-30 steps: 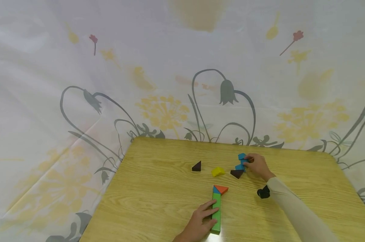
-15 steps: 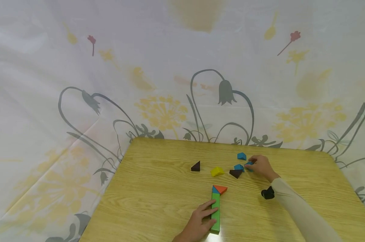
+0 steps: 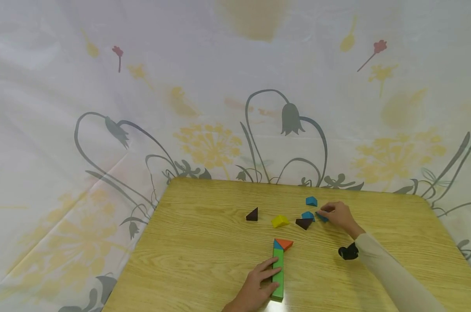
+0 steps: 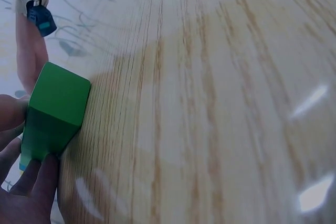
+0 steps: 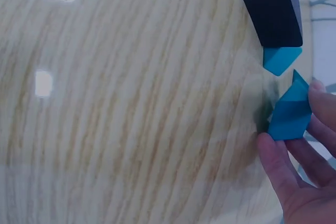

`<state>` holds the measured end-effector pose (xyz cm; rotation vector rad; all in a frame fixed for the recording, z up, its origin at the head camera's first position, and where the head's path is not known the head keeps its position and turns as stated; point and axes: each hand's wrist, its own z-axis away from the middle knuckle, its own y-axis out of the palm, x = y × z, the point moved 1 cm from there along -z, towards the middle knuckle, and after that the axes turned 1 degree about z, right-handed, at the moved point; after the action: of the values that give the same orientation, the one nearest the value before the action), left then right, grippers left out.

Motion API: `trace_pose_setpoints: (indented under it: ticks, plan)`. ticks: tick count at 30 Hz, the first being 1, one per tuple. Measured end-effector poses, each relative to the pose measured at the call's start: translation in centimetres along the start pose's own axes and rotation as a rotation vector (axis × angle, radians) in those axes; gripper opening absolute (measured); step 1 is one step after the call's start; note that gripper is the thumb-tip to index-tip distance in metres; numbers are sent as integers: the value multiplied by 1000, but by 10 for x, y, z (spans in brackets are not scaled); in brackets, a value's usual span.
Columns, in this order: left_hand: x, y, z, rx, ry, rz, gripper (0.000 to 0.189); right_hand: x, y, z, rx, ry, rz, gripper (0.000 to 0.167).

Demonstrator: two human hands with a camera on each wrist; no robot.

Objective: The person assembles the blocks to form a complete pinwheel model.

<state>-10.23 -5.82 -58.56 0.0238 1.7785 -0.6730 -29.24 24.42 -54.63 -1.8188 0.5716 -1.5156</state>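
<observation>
My left hand grips a long green block near the front of the table, fingers and thumb over its top and side. In the left wrist view the green block's end face shows. At its far end lie a small blue triangle and an orange-red triangle, side by side. My right hand pinches a blue angular block between thumb and fingers, low over the table. Left of it is another blue block, partly behind a dark brown triangular block.
A third blue block lies farther back. A yellow block and a second dark brown triangular block stand to the left on the wooden table. A patterned curtain hangs behind. A black device sits at the right wrist.
My right hand has moved slightly right and toward me, drawing the pinched blue block away from the other two blue blocks. The left hand stays on the green block.
</observation>
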Motion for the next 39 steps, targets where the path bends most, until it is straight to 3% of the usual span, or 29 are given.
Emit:
trace_pose_setpoints:
  ticks: [10, 20, 24, 28, 33, 39]
  plan:
    - [1, 0, 1, 3, -3, 4, 44, -5, 3, 8, -37, 73, -37, 24]
    - [0, 0, 1, -11, 9, -10, 43, -7, 5, 14, -214, 85, -18, 21]
    - [1, 0, 1, -15, 25, -22, 42, -7, 6, 18, -236, 53, -50, 19]
    - [2, 0, 1, -16, 28, -21, 41, -6, 3, 22, -208, 22, -55, 22]
    - [3, 1, 1, -15, 20, -27, 41, -7, -4, 28, -87, 21, -115, 27]
    - [2, 1, 1, -20, 34, -37, 41, -12, -10, 31, 27, 44, -148, 45]
